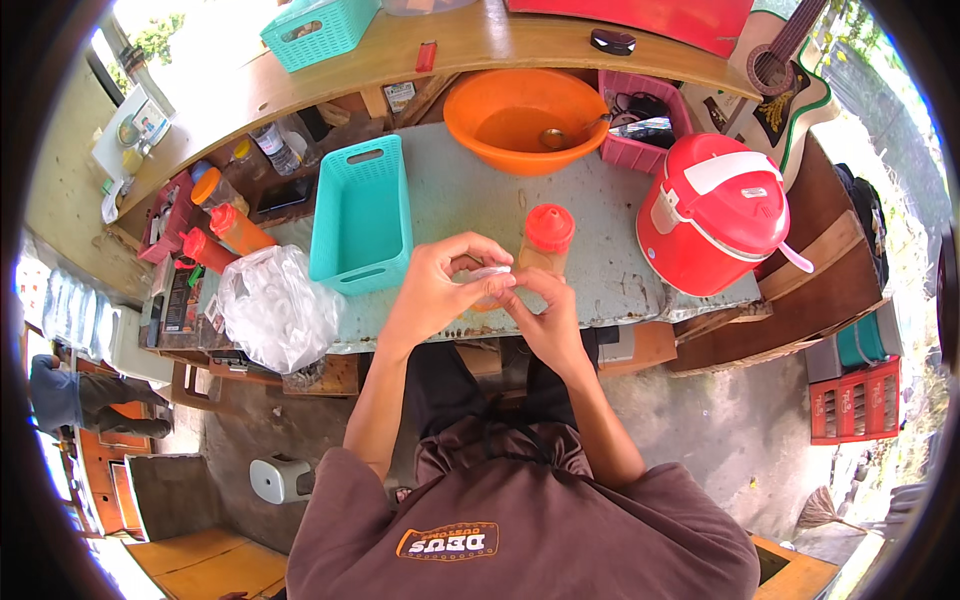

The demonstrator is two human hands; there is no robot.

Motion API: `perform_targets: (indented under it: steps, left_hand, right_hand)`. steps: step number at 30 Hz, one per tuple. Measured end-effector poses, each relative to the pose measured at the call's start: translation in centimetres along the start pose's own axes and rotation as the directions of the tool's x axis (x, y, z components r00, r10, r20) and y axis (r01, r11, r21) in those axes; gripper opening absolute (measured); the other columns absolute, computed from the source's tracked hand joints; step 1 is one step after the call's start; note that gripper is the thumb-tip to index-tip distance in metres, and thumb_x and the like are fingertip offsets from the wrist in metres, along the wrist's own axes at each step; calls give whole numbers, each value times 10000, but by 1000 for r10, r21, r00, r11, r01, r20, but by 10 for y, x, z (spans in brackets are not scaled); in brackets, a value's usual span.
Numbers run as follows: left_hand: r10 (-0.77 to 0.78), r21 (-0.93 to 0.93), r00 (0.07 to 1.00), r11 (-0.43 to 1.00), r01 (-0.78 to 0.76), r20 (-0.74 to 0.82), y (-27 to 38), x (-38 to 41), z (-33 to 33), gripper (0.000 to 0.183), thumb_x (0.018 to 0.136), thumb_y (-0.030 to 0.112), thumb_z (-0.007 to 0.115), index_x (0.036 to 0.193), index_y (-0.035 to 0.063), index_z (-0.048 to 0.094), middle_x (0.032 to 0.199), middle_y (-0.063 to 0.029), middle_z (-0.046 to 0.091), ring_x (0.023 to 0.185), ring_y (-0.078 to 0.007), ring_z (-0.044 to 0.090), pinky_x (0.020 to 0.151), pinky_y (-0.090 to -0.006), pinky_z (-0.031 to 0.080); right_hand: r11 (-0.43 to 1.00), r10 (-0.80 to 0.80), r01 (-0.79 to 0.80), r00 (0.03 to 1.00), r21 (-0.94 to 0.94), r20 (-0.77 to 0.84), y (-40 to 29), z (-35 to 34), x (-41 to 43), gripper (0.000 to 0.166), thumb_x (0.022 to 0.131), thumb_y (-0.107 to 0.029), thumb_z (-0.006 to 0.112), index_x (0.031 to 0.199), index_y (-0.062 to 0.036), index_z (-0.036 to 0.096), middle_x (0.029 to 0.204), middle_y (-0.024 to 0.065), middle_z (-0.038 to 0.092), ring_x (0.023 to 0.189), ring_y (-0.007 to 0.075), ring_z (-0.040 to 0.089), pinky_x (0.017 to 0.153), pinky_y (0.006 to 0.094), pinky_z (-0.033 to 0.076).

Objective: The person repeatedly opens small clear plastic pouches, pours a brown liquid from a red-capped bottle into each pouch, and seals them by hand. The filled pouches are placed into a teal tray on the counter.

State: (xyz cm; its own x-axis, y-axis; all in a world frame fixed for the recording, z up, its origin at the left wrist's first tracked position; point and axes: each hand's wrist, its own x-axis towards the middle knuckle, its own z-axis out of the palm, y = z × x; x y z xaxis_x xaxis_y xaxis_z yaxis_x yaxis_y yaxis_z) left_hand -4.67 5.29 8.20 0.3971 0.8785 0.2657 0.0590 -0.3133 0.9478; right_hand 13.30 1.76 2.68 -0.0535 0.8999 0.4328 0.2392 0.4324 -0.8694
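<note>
My left hand (435, 292) and my right hand (551, 315) meet in front of me, near the table's front edge. Between their fingertips is a small clear plastic piece, with something orange (486, 304) just beneath it. The fingers partly cover it, and I cannot tell whether it is a small cup or a bag. Just beyond my right hand stands a squeeze bottle with a red cap (550, 227), its lower part hidden by that hand. A turquoise plastic basket (360, 217) lies to the left of my left hand, with nothing seen inside.
An orange basin (480, 139) with a ladle stands at the back, beside a pink basket (630, 154). A red rice cooker (712, 217) is at right. A bag of clear plastic items (274, 311) and sauce bottles (241, 229) sit left. A wooden shelf (330, 75) overhangs the back.
</note>
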Motion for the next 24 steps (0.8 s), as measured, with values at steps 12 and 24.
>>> perform_targets:
  steps: [12, 24]
  left_hand:
    - [-23, -116, 999, 993, 18, -38, -7, -4, -18, 174, 882, 17, 789, 994, 12, 655, 952, -66, 731, 878, -107, 678, 779, -261, 542]
    - [-8, -3, 1000, 1000, 8, 5, 1, -2, -23, 321, 892, 18, 778, 1182, 11, 642, 999, -52, 713, 914, -99, 614, 847, -263, 493]
  right_hand:
    - [986, -39, 37, 999, -164, -12, -4, 7, 0, 77, 881, -139, 788, 923, -88, 749, 800, 9, 721, 820, 184, 658, 932, 373, 372]
    - [999, 48, -48, 998, -3, 32, -10, 5, 4, 83, 875, -126, 790, 903, -66, 739, 781, 12, 715, 763, 162, 633, 902, 356, 388]
